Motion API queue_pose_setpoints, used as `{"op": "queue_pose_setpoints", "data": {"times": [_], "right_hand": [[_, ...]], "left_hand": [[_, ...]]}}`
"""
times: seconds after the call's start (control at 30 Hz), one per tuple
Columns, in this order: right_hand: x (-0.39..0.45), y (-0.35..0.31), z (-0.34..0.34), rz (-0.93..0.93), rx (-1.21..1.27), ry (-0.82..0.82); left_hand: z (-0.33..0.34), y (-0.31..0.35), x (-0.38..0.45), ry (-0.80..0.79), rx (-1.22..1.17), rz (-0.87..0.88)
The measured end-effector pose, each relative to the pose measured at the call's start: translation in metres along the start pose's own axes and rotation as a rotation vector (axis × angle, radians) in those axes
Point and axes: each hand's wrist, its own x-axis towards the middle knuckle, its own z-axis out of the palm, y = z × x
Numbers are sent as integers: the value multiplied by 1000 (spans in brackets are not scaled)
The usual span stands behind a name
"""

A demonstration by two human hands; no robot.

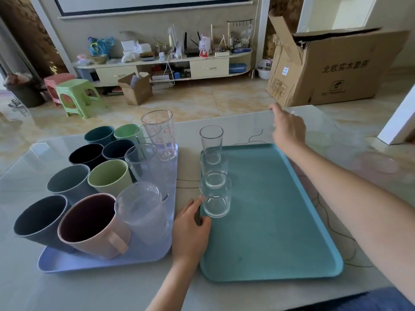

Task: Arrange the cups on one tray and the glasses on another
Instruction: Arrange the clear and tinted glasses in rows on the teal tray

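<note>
A lavender tray (101, 263) on the left holds several coloured cups, among them a pink handled cup (89, 225) and a dark grey cup (40, 221). Along its right side stand clear glasses: a tall printed glass (160, 135), a plain one (146, 167) and a near one (141, 212). On the teal tray (269, 221) three clear glasses (216, 195) stand in a row along the left rim. My left hand (190, 232) grips that rim beside the nearest glass. My right hand (288, 129) reaches to the table's far edge, its fingers hidden.
The trays lie on a glass-topped table (235, 131); faint clear round dishes (372, 162) sit at its right. Beyond on the floor are a large cardboard box (336, 68), a small open box (137, 88), green and pink stools (76, 97) and a cluttered low cabinet (208, 68).
</note>
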Motion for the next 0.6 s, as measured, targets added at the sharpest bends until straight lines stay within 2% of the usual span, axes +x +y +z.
{"op": "queue_pose_setpoints", "data": {"times": [0.2, 0.43, 0.6], "right_hand": [[-88, -18, -52, -31, 344, 21], [-192, -37, -92, -34, 561, -212], [-218, -59, -101, -161, 606, -465]], "left_hand": [[-6, 11, -6, -15, -31, 3], [-11, 4, -16, -138, 27, -24], [-10, 1, -18, -121, -8, -21]]}}
